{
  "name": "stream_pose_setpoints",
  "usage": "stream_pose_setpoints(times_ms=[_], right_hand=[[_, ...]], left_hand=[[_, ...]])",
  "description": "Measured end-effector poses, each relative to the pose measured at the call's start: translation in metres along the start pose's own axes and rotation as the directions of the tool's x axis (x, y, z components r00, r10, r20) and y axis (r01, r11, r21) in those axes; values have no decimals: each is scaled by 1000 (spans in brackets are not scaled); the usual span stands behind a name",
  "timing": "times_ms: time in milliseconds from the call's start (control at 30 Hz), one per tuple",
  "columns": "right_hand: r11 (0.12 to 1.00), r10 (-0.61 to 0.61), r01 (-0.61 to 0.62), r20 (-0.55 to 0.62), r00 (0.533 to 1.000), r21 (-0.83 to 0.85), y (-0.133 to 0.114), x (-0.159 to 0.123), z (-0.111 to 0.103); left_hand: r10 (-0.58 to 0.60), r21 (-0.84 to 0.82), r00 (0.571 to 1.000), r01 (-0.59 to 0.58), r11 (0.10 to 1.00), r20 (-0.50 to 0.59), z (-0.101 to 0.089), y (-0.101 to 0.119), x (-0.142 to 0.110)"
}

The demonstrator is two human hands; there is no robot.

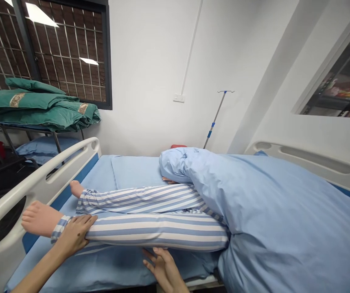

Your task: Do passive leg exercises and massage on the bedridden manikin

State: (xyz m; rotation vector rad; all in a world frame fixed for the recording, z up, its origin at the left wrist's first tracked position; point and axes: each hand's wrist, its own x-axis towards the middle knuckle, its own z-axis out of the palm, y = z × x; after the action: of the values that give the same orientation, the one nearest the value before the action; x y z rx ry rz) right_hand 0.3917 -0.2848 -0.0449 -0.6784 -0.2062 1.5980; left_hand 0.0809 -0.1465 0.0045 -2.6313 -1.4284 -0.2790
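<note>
A manikin's near leg (159, 230) in blue-and-white striped trousers lies straight along the bed, its bare smooth foot (42, 219) toward the footboard. My left hand (75, 234) lies over the lower shin just above the ankle, its fingers curled round the trouser leg. Beside the same leg, at about knee level, my right hand (162, 266) is palm up with fingers apart. Its fingertips reach the underside of the leg and are partly hidden. The far leg (141, 199) lies behind, also in striped cloth. A light blue quilt (263, 203) covers the upper body.
A cream footboard (40, 179) stands at the left and a headboard (315, 160) at the right. An IV pole (214, 122) rises behind the bed. Folded green bedding (37, 106) is stacked on a rack under the barred window. Light blue sheet (132, 167) covers the mattress.
</note>
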Motion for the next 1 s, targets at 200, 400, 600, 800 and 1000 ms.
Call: stream_pose_setpoints(times_ms=[200, 400, 600, 800, 1000], right_hand=[[996, 17, -26, -108, 994, -87, 13, 9, -7], [990, 25, -48, -166, 986, -134, 18, 23, -18], [989, 12, -35, -161, 987, -143, 20, 28, -21], [989, 30, -52, -158, 987, -138, 20, 26, -23], [982, 55, -88, -192, 980, -166, 26, 33, -28]], left_hand=[[3, 39, 1000, -4, 999, 28, 5, -11, -6], [61, 104, 998, -58, 993, -24, -6, -12, -3], [82, 123, 996, -77, 989, -32, -11, -18, 2], [45, 73, 999, -45, 996, 3, -8, -18, -5], [16, 76, 999, -18, 997, 33, -6, -18, -7]])
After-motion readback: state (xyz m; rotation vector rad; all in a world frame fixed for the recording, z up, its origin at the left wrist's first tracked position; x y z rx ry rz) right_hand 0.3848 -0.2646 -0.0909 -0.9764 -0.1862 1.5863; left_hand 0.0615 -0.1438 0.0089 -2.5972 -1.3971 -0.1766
